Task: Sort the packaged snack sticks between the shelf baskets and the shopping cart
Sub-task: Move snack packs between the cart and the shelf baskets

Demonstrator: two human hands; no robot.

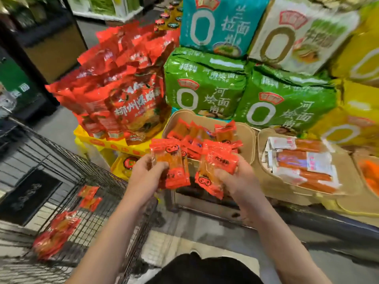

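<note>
The left hand [148, 174] is gripping a bundle of red-and-orange snack stick packets [172, 162] and the right hand [235, 177] is clutching a second bundle [215, 171], both held just in front of a tan shelf basket [249, 138] where more of the same packets [202, 134] are lying. Right of the hands, a neighbouring basket [264, 179] is holding longer white-labelled sausage sticks [301, 162]. Down to the left, the wire shopping cart [98, 181] is carrying a few red packets [55, 232], while green noodle multipacks [205, 87] are stacking up behind the baskets.

Both bare forearms reach up from the bottom of the frame; left hand [146, 173] and right hand [235, 175] have fingers curled, gripping.
</note>
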